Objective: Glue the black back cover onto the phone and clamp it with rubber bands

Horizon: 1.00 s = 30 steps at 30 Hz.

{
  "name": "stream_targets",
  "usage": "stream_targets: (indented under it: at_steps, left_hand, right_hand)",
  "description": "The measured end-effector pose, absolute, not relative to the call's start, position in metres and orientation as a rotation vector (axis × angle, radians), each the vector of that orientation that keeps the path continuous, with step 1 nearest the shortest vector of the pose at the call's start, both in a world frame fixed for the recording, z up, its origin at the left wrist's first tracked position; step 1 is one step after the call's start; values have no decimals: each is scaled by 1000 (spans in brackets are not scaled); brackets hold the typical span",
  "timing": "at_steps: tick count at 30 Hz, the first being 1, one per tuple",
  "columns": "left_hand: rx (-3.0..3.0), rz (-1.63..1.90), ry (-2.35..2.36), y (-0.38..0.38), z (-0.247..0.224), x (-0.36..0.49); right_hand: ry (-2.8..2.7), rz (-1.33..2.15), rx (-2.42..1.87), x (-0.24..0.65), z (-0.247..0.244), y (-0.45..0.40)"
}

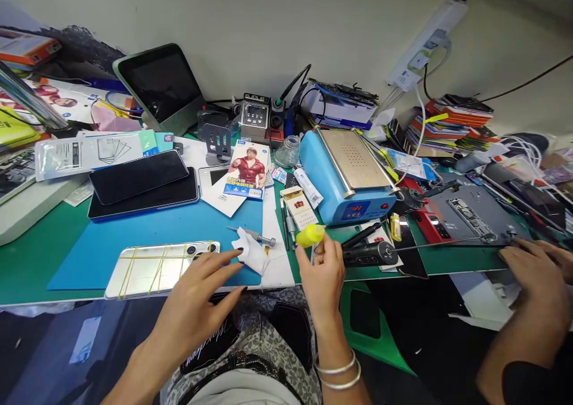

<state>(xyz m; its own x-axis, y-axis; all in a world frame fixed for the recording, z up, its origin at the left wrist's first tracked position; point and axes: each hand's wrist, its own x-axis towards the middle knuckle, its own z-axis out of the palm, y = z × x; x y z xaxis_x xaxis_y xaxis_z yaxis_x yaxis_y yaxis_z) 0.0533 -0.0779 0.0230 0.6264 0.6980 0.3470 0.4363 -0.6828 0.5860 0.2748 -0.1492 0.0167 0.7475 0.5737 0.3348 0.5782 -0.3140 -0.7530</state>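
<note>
On the left, two dark-screened rectangular phones (pixel 138 178) lie one overlapping the other, partly on a flat blue mat (pixel 76 268). Nearer the wearer is a shiny silver-white phone (pixel 145 271), back up, with thin yellow rubber bands (pixel 160 269) around it. The left hand (pixel 201 288) is over that phone's right end, its fingers spread wide and gripping nothing that shows (whether it brushes the phone, I cannot tell). Near the fingertips lies a crumpled white tissue (pixel 251 253). Further right, the right hand (pixel 324 269) pinches a small bright-yellow, plastic-looking object (pixel 310 235) between thumb and fingers. The step in hand seems to be handling this object; the next move, I judge, calls for a steady pinch amid close clutter. Beyond stands a boxy light-blue machine (pixel 320 184); at far right, a co-worker's hand (pixel 532 268) is near an opened phone (pixel 472 219).
</note>
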Motion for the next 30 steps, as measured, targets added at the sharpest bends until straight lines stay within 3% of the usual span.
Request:
stream_targets:
  at_steps: [4,7,11,30]
  left_hand:
    - [2290,999,1189,-78,37,22]
    - [2297,1097,1367,-71,35,-6]
    - [2476,999,1287,-55,23,-39]
    - [2515,958,1231,-24,7,-69]
  right_hand:
    - [-1024,-76,-1889,272,32,-156]
    - [-1357,98,-1815,271,49,-181]
    - [-1774,236,-1869,272,62,-201]
    - [-1894,152,-1904,265,87,-187]
